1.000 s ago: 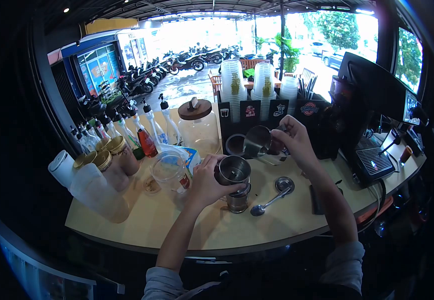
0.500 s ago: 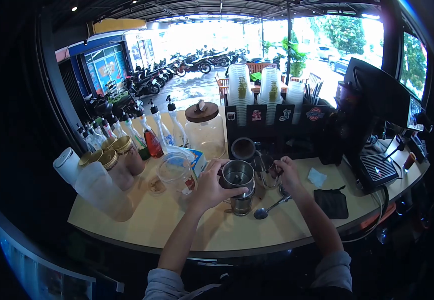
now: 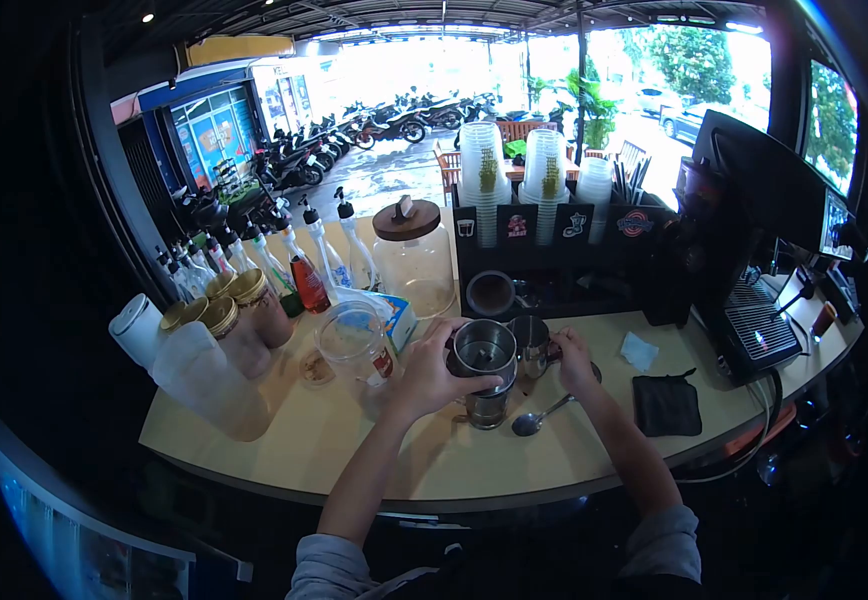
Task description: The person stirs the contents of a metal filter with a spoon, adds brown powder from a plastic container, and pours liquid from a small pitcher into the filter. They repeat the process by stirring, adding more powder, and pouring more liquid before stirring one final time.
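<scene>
My left hand (image 3: 428,376) is wrapped round a round metal coffee dripper (image 3: 486,347), thumb across its front. Its open top faces me, with a small dark part inside at the bottom. Directly below it is a shiny cup (image 3: 488,409) on the counter; the hand and dripper partly cover it. My right hand (image 3: 574,362) grips the handle of a metal pitcher (image 3: 531,350), which is upright just right of the dripper. A metal spoon (image 3: 528,424) lies in front of my right hand. Left of my left hand is a clear plastic jar (image 3: 348,340).
Syrup bottles with pumps (image 3: 322,250), gold-lidded jars (image 3: 246,285) and a large wooden-lidded glass jar (image 3: 412,262) line the left and back. Cup stacks (image 3: 481,170) rise behind. A black cloth (image 3: 666,404) and an espresso machine (image 3: 749,325) are at right.
The pitcher, blurred half a second ago, now shows clearly upright closer to the dripper. My right hand has dropped slightly with it. My left hand keeps its hold on the dripper.
</scene>
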